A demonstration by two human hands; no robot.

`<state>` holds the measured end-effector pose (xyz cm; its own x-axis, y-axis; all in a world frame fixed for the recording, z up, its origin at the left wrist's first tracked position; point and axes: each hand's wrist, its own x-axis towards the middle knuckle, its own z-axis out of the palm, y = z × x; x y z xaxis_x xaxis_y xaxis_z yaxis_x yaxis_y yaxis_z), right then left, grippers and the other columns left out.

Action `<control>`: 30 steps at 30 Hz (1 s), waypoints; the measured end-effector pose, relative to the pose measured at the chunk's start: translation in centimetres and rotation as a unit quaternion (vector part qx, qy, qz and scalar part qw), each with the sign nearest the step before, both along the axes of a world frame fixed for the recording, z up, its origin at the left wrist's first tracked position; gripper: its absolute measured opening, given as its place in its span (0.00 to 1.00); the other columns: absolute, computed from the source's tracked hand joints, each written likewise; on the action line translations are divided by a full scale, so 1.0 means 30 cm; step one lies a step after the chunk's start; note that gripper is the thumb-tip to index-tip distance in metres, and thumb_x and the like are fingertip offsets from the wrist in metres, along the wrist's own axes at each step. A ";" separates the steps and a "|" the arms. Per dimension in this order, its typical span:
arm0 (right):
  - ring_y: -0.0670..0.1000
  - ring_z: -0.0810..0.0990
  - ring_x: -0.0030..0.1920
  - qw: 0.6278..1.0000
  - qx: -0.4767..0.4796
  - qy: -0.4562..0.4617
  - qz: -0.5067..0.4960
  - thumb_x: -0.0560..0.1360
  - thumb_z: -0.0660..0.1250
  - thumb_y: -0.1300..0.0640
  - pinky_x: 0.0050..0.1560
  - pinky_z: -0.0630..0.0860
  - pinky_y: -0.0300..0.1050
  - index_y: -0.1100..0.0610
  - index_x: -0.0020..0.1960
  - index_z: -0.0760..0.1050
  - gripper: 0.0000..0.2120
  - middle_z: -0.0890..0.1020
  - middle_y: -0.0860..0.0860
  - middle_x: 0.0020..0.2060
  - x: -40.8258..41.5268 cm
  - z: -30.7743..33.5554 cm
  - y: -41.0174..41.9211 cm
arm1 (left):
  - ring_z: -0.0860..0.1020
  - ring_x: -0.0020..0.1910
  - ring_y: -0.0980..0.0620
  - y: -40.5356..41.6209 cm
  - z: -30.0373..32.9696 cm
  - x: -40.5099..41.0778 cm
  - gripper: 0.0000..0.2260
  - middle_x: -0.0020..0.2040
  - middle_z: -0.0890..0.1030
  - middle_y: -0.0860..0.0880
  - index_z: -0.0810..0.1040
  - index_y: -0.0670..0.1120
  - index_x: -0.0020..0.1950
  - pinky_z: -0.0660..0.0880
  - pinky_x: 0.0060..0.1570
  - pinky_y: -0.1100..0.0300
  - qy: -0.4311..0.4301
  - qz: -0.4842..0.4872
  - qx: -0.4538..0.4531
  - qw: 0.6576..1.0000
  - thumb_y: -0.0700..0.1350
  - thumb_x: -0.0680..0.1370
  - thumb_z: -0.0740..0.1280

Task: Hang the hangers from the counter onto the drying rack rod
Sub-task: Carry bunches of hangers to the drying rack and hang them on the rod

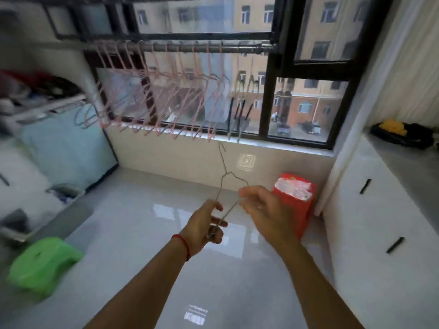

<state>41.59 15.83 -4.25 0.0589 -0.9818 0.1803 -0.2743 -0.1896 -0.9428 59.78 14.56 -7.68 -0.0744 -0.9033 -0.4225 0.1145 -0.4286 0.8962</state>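
Observation:
A thin grey wire hanger (224, 173) is held upright in mid-air, its hook pointing up toward the window sill. My left hand (206, 225) grips its lower left side. My right hand (260, 204) pinches its right shoulder. High above, the drying rack rod (237, 48) runs across the window. Several pink hangers (171, 96) hang from it in a row, and a few grey hangers with dark tips (240, 108) hang at their right end. The whole view is blurred by motion.
A red box (298, 205) stands on the floor by the wall at right. A green stool (40, 267) sits at lower left. White cabinets with a counter (389, 167) line the right side, with a black and yellow object (401, 131) on top. Cluttered shelves stand at left.

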 end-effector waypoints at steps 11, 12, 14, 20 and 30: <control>0.39 0.80 0.57 0.986 -0.049 0.028 0.154 0.78 0.68 0.56 0.57 0.76 0.36 0.47 0.59 0.80 0.11 0.83 0.38 0.55 1.045 0.132 0.059 | 0.69 0.28 0.46 0.231 -0.006 1.027 0.09 0.47 0.77 0.36 0.71 0.43 0.52 0.70 0.28 0.58 -0.051 0.171 0.041 0.983 0.49 0.81 0.58; 0.40 0.80 0.57 0.987 -0.046 0.027 0.152 0.78 0.68 0.56 0.57 0.75 0.37 0.48 0.60 0.80 0.11 0.83 0.39 0.55 1.115 0.142 0.059 | 0.69 0.28 0.46 0.234 -0.002 1.106 0.09 0.47 0.77 0.36 0.71 0.43 0.52 0.70 0.28 0.58 -0.053 0.184 0.042 0.981 0.49 0.81 0.58; 0.40 0.80 0.58 0.988 -0.048 0.021 0.145 0.78 0.68 0.57 0.58 0.75 0.37 0.48 0.60 0.79 0.12 0.83 0.39 0.56 1.225 0.160 0.045 | 0.68 0.29 0.46 0.223 0.017 1.237 0.09 0.48 0.77 0.35 0.70 0.44 0.52 0.69 0.28 0.58 -0.056 0.206 0.037 0.976 0.49 0.82 0.58; 0.41 0.78 0.60 0.989 -0.070 0.011 0.133 0.78 0.69 0.56 0.60 0.75 0.42 0.48 0.63 0.77 0.13 0.81 0.40 0.60 1.412 0.210 -0.067 | 0.67 0.28 0.48 0.101 0.104 1.491 0.07 0.47 0.77 0.35 0.69 0.44 0.49 0.64 0.28 0.60 -0.087 0.268 -0.016 0.959 0.47 0.81 0.58; 0.42 0.72 0.68 0.983 -0.125 0.000 0.137 0.78 0.68 0.51 0.69 0.70 0.47 0.35 0.66 0.74 0.19 0.74 0.37 0.68 1.505 0.365 -0.448 | 0.70 0.25 0.47 -0.303 0.388 1.628 0.07 0.45 0.79 0.36 0.70 0.43 0.49 0.65 0.28 0.59 -0.160 0.267 -0.167 0.936 0.46 0.82 0.58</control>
<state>86.75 2.40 6.70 0.3159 -0.8542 0.4131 -0.1809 -0.4816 -0.8575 108.62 5.46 3.95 0.5066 -0.8615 -0.0336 -0.0647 -0.0768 0.9949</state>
